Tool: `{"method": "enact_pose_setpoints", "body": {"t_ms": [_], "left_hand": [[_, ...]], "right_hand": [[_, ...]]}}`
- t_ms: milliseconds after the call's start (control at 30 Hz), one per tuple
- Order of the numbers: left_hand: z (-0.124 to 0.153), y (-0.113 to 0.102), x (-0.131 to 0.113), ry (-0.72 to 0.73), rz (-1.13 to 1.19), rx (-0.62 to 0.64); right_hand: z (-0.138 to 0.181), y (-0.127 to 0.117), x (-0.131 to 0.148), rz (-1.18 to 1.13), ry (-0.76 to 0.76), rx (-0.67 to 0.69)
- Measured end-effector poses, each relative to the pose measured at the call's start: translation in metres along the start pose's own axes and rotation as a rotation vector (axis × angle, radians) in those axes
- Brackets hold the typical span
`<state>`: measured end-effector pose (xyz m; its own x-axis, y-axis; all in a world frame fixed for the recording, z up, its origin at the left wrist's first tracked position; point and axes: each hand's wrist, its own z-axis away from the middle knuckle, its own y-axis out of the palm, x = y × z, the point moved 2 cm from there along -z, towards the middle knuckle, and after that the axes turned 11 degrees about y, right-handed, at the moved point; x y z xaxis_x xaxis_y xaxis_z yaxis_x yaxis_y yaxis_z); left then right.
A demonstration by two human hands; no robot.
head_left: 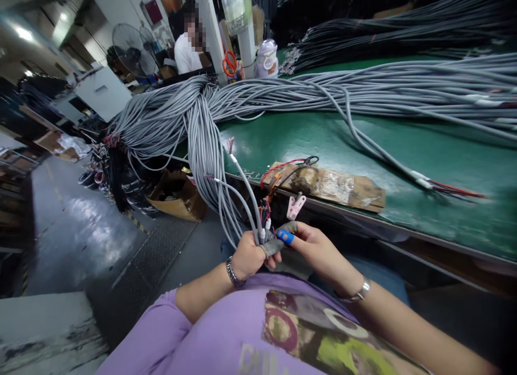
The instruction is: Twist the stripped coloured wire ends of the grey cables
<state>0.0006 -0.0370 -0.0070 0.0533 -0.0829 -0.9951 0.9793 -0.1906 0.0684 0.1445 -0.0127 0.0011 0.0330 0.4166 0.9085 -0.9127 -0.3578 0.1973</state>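
My left hand [251, 255] is closed round the ends of several grey cables [255, 216], near their white-wrapped tips. Thin coloured wires [264, 210] stick up from those ends. Beside it, my right hand [302, 240] has thumb and forefinger pinched together, with a blue cover on the thumb and a grey one on the finger. Whatever lies in that pinch is too small to make out. Just above the hands, a pink clip [296, 206] hangs at the table edge, close to a taped cardboard strip [347, 191] with red and black leads.
A thick bundle of grey cables [274, 97] runs across the green table [323, 138] and droops over its left end. One stripped cable end [422, 179] lies to the right. A cardboard box [177, 194] sits on the floor. A person [188, 51] is in the background near a fan [133, 49].
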Motion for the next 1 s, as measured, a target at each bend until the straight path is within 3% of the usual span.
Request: {"method": "enact_pose_setpoints", "body": {"t_ms": [267, 500, 667, 833, 1000], "left_hand": [[-0.001, -0.001, 0.001, 0.002, 0.038, -0.044], [0.001, 0.001, -0.003, -0.122, -0.048, 0.122], [0.003, 0.000, -0.007, -0.152, -0.072, 0.166], [0.000, -0.001, -0.009, -0.109, -0.024, 0.118], [-0.002, 0.002, -0.011, -0.115, -0.039, 0.139]], "right_hand": [[0.001, -0.009, -0.010, -0.026, -0.011, -0.091], [0.000, 0.001, -0.014, -0.198, 0.138, -0.048], [-0.005, -0.015, -0.009, -0.454, 0.130, -0.199], [0.002, -0.020, -0.007, -0.376, 0.231, -0.010], [0.008, -0.009, 0.001, -0.149, 0.151, 0.099]]}}
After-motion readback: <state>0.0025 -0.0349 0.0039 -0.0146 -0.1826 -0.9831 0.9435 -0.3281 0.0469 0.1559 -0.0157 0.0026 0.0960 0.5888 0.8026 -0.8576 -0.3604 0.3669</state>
